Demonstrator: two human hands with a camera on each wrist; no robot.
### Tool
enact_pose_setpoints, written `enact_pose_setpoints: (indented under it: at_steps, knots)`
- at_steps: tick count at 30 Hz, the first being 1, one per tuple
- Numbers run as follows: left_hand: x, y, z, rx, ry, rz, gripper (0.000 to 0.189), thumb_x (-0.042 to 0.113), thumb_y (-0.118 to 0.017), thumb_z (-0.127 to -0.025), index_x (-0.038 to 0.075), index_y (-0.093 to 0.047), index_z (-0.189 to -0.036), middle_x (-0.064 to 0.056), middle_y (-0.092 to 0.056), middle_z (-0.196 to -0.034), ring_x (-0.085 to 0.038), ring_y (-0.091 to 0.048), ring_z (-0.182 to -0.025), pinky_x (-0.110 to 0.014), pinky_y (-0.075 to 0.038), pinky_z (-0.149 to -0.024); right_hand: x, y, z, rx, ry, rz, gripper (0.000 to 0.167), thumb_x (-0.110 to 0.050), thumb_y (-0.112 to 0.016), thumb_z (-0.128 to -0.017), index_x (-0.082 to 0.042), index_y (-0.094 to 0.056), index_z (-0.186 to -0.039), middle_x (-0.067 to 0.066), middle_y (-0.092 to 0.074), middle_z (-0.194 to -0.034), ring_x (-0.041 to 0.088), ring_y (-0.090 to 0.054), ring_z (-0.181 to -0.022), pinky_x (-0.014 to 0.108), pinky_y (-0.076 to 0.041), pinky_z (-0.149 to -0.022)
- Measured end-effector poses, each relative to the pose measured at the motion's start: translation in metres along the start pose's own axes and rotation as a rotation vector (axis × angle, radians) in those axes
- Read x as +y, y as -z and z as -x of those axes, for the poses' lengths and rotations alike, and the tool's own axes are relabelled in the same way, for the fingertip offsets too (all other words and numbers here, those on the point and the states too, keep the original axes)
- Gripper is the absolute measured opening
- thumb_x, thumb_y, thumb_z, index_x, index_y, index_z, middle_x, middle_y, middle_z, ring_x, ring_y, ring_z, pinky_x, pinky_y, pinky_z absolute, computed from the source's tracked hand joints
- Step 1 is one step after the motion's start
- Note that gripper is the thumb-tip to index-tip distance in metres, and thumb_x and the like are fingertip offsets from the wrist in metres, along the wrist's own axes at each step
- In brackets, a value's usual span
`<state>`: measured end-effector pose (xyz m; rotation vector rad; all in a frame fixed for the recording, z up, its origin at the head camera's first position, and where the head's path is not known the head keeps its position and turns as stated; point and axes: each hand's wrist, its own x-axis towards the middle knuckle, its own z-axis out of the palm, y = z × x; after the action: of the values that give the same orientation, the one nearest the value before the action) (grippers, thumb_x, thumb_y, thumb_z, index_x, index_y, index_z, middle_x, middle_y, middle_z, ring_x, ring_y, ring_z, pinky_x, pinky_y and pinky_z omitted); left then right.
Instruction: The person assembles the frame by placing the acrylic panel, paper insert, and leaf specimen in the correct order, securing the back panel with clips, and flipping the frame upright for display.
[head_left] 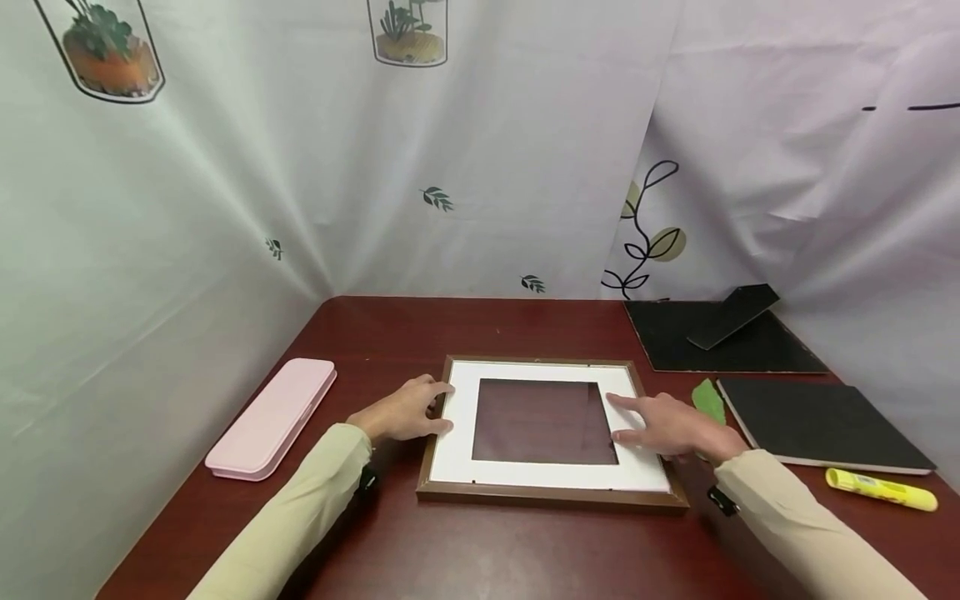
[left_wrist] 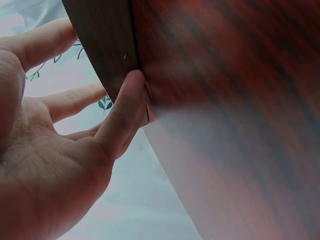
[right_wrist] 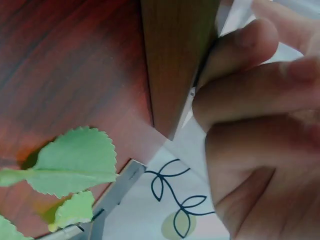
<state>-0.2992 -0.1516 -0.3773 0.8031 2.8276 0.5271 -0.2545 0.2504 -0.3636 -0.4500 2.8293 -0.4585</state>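
A brown wooden picture frame [head_left: 551, 502] lies flat on the table with a white mat [head_left: 543, 475] inside it. Through the mat's rectangular opening a dark reddish surface shows. My left hand [head_left: 405, 410] is at the frame's left side, thumb and index finger stretched onto the mat's edge. In the left wrist view a finger [left_wrist: 122, 112] touches the frame's outer side [left_wrist: 107, 45]. My right hand [head_left: 670, 425] reaches over the right side, index finger and thumb touching the mat. Its other fingers [right_wrist: 245, 102] are bent beside the frame in the right wrist view.
A pink case [head_left: 273, 417] lies on the left. At the right are a black backing board [head_left: 667, 333] with a stand, a black-covered book [head_left: 825, 425], a green leaf [head_left: 707, 401] and a yellow glue stick or marker [head_left: 881, 489]. Printed curtains surround the reddish-brown table [head_left: 525, 554].
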Motion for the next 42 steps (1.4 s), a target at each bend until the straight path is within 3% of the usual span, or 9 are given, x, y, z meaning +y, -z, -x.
enact_pose_setpoints:
  at_steps: [5,12,18,21,28,42]
  knots:
    - [0.000,0.001,0.002,0.006,0.003,0.016,0.060,0.026,-0.073,-0.091,0.001,-0.053,-0.142,-0.020,-0.057,-0.125,-0.027,-0.062,-0.106,-0.042,-0.054,-0.089,-0.001,0.002,0.003,-0.030,-0.048,0.000,0.075,-0.038,-0.073,-0.090,-0.021,-0.040,-0.155,-0.001,-0.043,-0.063,0.011,-0.042,-0.041,0.027,-0.039,-0.042]
    - [0.002,-0.002,0.004,0.009,0.007,0.037,0.060,0.025,-0.073,-0.091,0.003,-0.054,-0.142,-0.019,-0.057,-0.125,-0.026,-0.063,-0.105,-0.041,-0.054,-0.088,0.016,0.003,0.010,0.007,0.004,0.037,0.075,-0.037,-0.074,-0.090,-0.011,-0.043,-0.153,-0.002,-0.042,-0.060,0.011,-0.033,-0.048,0.028,-0.036,-0.054]
    - [0.003,-0.001,0.005,0.026,-0.003,0.031,0.058,0.025,-0.074,-0.090,0.003,-0.055,-0.141,-0.016,-0.059,-0.119,-0.025,-0.062,-0.103,-0.039,-0.054,-0.087,0.024,-0.002,0.012,0.037,0.033,-0.113,0.074,-0.029,-0.074,-0.091,-0.006,-0.041,-0.153,0.004,-0.052,-0.073,0.014,-0.051,-0.049,0.030,-0.048,-0.049]
    - [0.002,0.000,0.005,0.037,-0.012,0.012,0.058,0.026,-0.075,-0.089,0.003,-0.057,-0.140,-0.016,-0.059,-0.118,-0.023,-0.061,-0.101,-0.037,-0.053,-0.085,0.025,-0.002,0.011,0.048,0.055,-0.129,0.072,-0.024,-0.073,-0.091,-0.002,-0.041,-0.151,0.005,-0.054,-0.069,0.014,-0.053,-0.049,0.029,-0.047,-0.051]
    - [-0.003,0.002,0.001,0.078,-0.025,-0.033,0.057,0.027,-0.076,-0.086,0.003,-0.061,-0.135,-0.016,-0.062,-0.118,-0.019,-0.059,-0.095,-0.036,-0.052,-0.084,0.028,-0.001,0.006,0.065,0.078,-0.126,0.061,-0.012,-0.069,-0.093,0.000,-0.045,-0.148,0.000,-0.052,-0.062,0.013,-0.055,-0.052,0.027,-0.042,-0.053]
    - [-0.016,0.011,-0.014,0.069,-0.015,-0.038,0.056,0.026,-0.077,-0.086,0.000,-0.061,-0.133,-0.020,-0.062,-0.116,-0.029,-0.065,-0.102,-0.040,-0.055,-0.084,0.023,0.002,-0.020,0.098,0.037,-0.144,0.057,-0.007,-0.063,-0.093,0.001,-0.047,-0.147,0.003,-0.052,-0.063,0.014,-0.055,-0.050,0.030,-0.047,-0.052]
